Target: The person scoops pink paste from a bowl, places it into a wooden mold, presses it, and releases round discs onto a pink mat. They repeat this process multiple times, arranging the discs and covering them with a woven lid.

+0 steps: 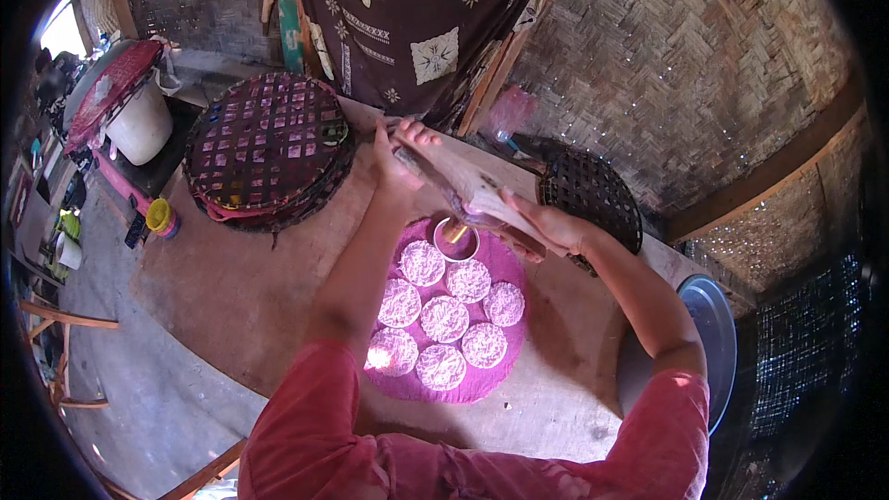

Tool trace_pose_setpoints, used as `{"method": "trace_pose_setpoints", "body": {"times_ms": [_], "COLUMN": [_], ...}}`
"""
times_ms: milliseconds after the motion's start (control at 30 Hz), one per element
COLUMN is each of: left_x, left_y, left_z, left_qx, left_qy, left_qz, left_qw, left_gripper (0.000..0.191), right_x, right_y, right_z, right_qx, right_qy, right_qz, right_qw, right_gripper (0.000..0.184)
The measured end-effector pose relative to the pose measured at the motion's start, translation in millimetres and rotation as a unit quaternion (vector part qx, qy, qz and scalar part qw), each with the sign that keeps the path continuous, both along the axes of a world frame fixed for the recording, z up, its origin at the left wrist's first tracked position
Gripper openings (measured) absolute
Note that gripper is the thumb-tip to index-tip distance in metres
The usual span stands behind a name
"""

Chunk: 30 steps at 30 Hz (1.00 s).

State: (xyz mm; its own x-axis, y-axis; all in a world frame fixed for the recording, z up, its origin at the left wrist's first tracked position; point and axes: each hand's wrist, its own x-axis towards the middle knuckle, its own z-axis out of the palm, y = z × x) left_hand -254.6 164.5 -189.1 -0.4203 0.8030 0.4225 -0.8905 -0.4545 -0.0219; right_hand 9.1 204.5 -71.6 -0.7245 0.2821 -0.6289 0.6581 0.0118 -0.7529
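Note:
My left hand (401,156) and my right hand (549,222) grip a wooden press (472,184) at its two ends, with its long boards tilted down to the right. A brass-coloured cylinder (455,230) hangs under the middle of the press, over a white-rimmed ring (457,257). That ring rests at the top of a round magenta cloth or mat (514,347). Several pale, round cakes of thin noodle-like strands (444,319) lie on the mat below it. The press partly hides the fingers of both hands.
Stacked round woven trays (267,146) stand at the left, near a yellow tub (162,217) and a white bucket (142,121). A dark woven basket (597,194) leans by the woven wall at the right. A large grey basin (708,347) is beyond my right arm. A patterned cloth (417,21) hangs ahead.

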Motion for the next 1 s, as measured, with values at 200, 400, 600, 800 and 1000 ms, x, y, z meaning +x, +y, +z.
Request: {"method": "trace_pose_setpoints", "body": {"times_ms": [200, 400, 600, 800, 1000], "left_x": [-15.8, -26.4, -15.3, 10.7, 24.2], "left_y": [4.8, 24.9, 47.3, 44.6, 25.6], "left_z": [-43.6, -52.2, -66.6, -75.5, -71.3], "left_qx": [-0.026, -0.004, 0.02, -0.014, -0.094], "left_qy": [0.014, 0.011, -0.021, -0.055, -0.086], "left_qz": [0.023, 0.017, -0.009, -0.025, -0.032], "left_qw": [0.999, 1.0, 1.0, 0.998, 0.991], "left_gripper": [0.047, 0.049, 0.051, 0.051, 0.054], "right_x": [-15.2, -21.8, -17.0, -0.8, 9.5], "right_y": [4.2, 12.9, 17.1, 12.8, -2.7], "right_z": [-34.7, -35.5, -22.3, -16.4, -17.4], "right_qx": [0.058, 0.168, 0.2, 0.222, 0.155], "right_qy": [-0.062, -0.063, -0.088, -0.111, -0.124], "right_qz": [-0.011, 0.009, 0.006, 0.017, -0.024], "right_qw": [0.996, 0.984, 0.976, 0.968, 0.98], "right_gripper": [0.082, 0.088, 0.087, 0.087, 0.083]}}
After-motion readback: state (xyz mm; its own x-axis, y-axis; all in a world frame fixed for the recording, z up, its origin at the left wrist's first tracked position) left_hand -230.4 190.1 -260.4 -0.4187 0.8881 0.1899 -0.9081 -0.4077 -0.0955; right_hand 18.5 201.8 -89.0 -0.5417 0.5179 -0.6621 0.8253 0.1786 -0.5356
